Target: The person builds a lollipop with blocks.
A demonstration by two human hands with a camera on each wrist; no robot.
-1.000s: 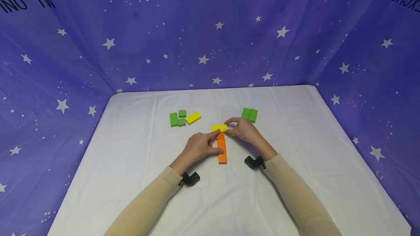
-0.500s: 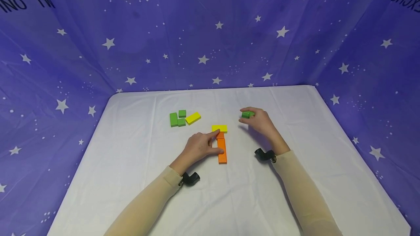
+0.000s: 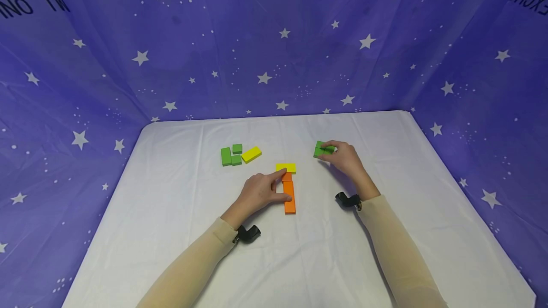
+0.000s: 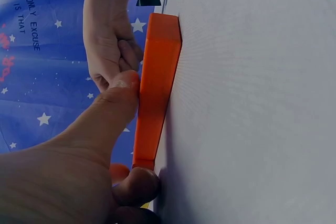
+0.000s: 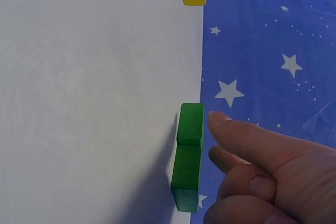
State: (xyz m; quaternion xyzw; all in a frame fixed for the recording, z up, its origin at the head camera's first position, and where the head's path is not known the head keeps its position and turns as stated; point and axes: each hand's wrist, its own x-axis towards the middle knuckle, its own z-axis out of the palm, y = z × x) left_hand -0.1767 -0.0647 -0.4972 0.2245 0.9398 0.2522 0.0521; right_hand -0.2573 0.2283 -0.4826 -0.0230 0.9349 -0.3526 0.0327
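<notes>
Remotely, I see the left hand (image 3: pixel 257 190), fingers apart, thumb on the long orange block (image 3: pixel 290 207), probably steadying that row on the tabletop (image 3: pixel 308 265) beneath the crosswise yellow block (image 3: pixel 291 167); the right hand's (image 3: pixel 346 159) fingers stand apart around green blocks (image 3: pixel 318 152), contact unclear.

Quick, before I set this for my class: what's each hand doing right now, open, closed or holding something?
Left hand: open, resting on the long orange block.
Right hand: open at the green blocks, thumb clear of them.
</notes>
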